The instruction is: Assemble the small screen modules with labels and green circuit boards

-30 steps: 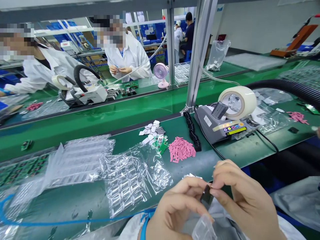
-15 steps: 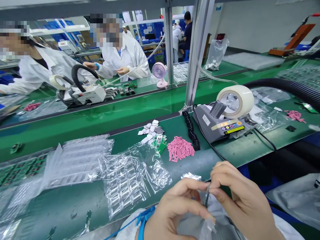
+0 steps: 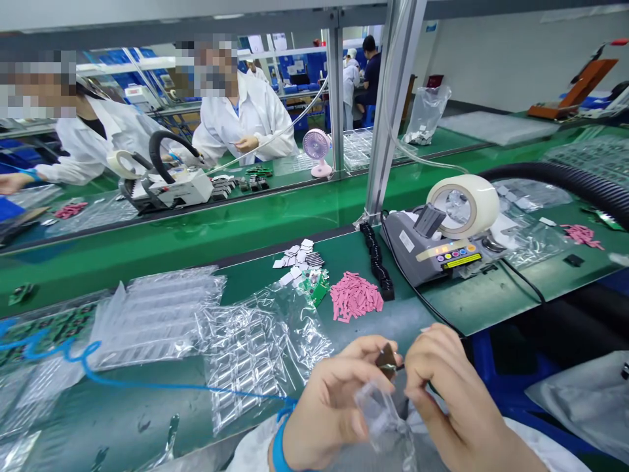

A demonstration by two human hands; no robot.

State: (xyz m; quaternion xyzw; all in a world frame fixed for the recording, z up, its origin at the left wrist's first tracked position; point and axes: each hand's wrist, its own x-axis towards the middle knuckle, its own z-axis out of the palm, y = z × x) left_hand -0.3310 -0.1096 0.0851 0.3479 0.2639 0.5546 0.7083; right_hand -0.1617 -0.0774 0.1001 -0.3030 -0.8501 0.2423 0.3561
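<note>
Left hand [image 3: 334,406] and right hand [image 3: 452,400] together pinch a small dark part [image 3: 386,360] between fingertips.

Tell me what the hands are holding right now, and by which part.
A small dark part, pinched at its edges between left hand and right hand; the left also holds a clear bag.

Dark part [image 3: 387,360] mostly hidden between fingers.

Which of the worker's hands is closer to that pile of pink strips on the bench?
Left. The left hand lies just below the pink strips, slightly left of them. The right hand is farther off, below and to their right.
</note>
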